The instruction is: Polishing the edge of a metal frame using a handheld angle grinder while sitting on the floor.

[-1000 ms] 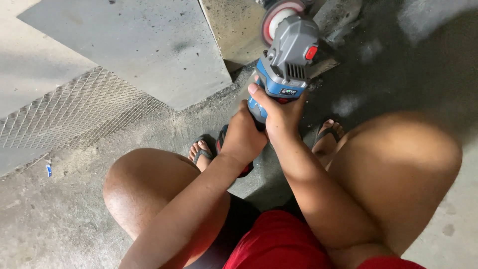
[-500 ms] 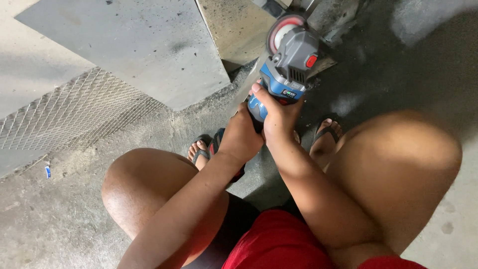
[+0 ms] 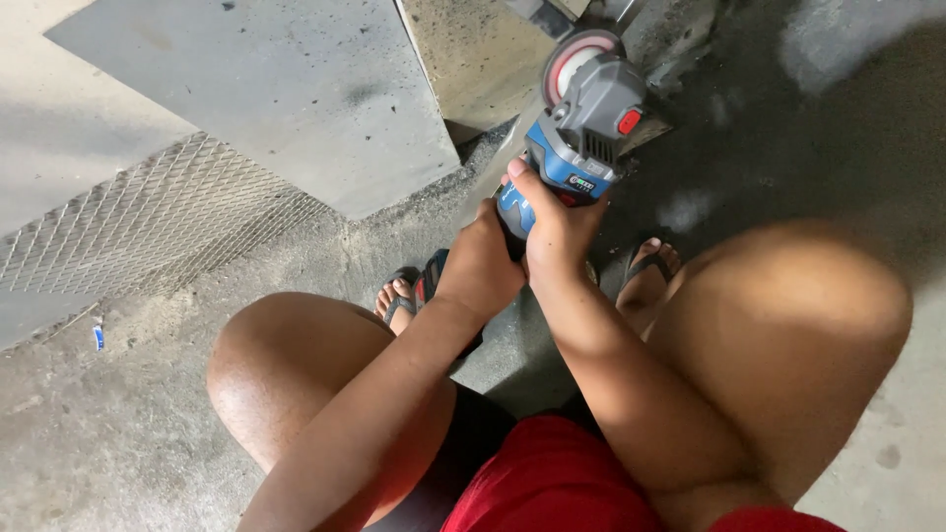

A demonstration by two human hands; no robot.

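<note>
I hold a blue and grey angle grinder with both hands, squatting over it. My right hand wraps the blue body just behind the grey head. My left hand grips the rear handle lower down, by my left foot. The grinder's round disc with its red centre points away from me, next to the edge of a tan metal plate lying on the floor. Whether the disc touches the plate cannot be told.
A large grey metal sheet lies at upper left, with an expanded metal mesh beneath it. My knees flank my arms and my sandalled feet rest on the dusty concrete floor.
The grinder and both hands have shifted slightly to the right and farther away, bringing the disc more into view near the tan plate's edge.
</note>
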